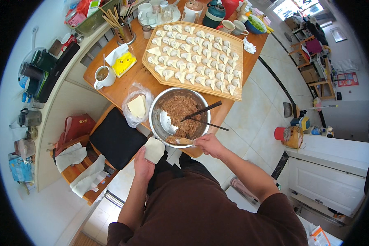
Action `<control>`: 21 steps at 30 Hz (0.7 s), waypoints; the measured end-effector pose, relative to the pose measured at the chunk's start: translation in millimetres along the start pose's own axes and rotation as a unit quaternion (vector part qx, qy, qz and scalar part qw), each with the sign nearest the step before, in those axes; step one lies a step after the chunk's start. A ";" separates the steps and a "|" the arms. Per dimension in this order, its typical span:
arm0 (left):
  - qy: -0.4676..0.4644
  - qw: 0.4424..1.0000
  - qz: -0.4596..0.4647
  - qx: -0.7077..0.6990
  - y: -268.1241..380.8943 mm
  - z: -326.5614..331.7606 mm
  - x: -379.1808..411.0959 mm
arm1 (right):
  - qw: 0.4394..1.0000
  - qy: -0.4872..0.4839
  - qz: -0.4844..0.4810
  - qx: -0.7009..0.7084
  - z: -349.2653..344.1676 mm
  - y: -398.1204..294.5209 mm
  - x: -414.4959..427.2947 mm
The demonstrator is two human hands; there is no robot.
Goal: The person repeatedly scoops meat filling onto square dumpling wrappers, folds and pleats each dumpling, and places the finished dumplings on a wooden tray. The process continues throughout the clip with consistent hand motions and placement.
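My left hand (144,164) holds a flat dough wrapper (154,150) by its left edge, just below the metal bowl. My right hand (210,145) grips the handle of a wooden spatula (180,140), whose tip carries some minced filling inside the bowl's near rim. The stainless steel bowl (152,123) holds brown minced filling (180,107), with two dark chopsticks (204,111) stuck in it. Left of the bowl, a stack of wrappers (136,106) lies in a clear plastic bag (129,118). Beyond the bowl, rows of folded dumplings (190,63) cover a wooden board (163,78).
A white mug (105,78) and a yellow tissue pack (123,64) stand at the table's left. Behind are a chopstick holder (124,33), cups and a green thermos (214,15). A wooden chair with a black cushion (117,138) is at the left.
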State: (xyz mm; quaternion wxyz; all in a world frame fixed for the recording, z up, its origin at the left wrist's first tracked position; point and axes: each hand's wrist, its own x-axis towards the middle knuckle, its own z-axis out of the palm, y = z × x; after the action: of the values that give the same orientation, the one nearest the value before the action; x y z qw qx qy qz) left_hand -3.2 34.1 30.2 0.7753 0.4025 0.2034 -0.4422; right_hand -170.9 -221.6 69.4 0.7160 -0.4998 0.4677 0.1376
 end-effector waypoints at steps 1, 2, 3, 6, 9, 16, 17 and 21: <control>0.004 1.000 0.004 0.000 -0.5 3.3 -0.7 | 0.996 -0.017 0.055 0.073 -1.6 3.7 1.6; 0.004 1.000 0.006 0.001 -0.9 6.2 -2.5 | 0.991 -0.016 0.060 0.120 -1.7 9.2 1.4; 0.003 1.000 0.012 -0.001 -0.1 11.8 -3.5 | 0.985 -0.017 0.061 0.163 -0.6 10.4 0.2; -0.008 1.000 0.010 0.001 -0.4 33.0 -2.1 | 0.977 -0.021 0.012 0.214 2.0 10.1 -10.6; -0.053 0.998 -0.006 -0.029 -5.5 57.3 10.1 | 0.983 0.050 -0.154 0.089 9.7 -3.6 -31.7; -0.061 0.986 -0.042 -0.151 -17.4 151.0 20.6 | 0.777 0.260 -0.480 -0.314 30.8 -3.3 -61.6; -0.065 0.985 -0.039 -0.153 -18.2 156.0 21.2 | 0.759 0.274 -0.485 -0.337 30.4 -2.6 -67.7; -0.069 0.988 -0.029 -0.135 -8.5 177.1 16.7 | 0.713 0.319 -0.507 -0.364 35.2 -9.0 -95.0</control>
State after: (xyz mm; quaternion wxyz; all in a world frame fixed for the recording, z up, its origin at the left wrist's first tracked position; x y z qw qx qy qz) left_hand -8.9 -119.4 120.2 0.8218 0.2563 0.2186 -0.4596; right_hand -196.0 -170.3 153.6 0.2490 -0.8980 0.2586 -0.2545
